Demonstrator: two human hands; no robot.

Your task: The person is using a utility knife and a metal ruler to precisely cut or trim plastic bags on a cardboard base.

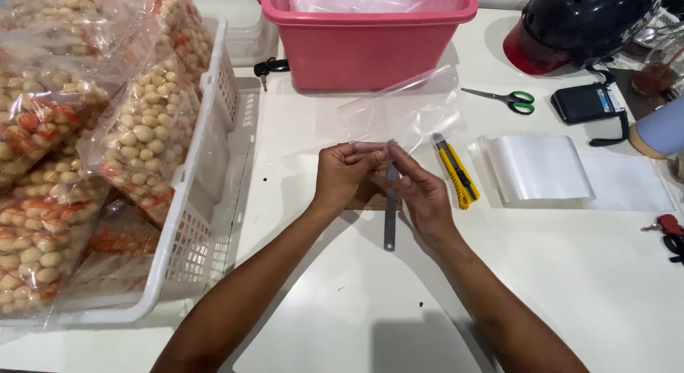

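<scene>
Bright, even indoor light over a white table, sharp at the centre and softer toward the edges.

The light comes from above, throwing soft grey shadows of both forearms onto the table toward the lower edge, and a faint shadow beside the yellow cutter. The white surface is near overexposed around the stack of clear bags, which shows a pale sheen. Glare streaks the clear bag and the snack packets. The black helmet carries small highlights. Wide-angle stretching bends the white basket at left.
</scene>
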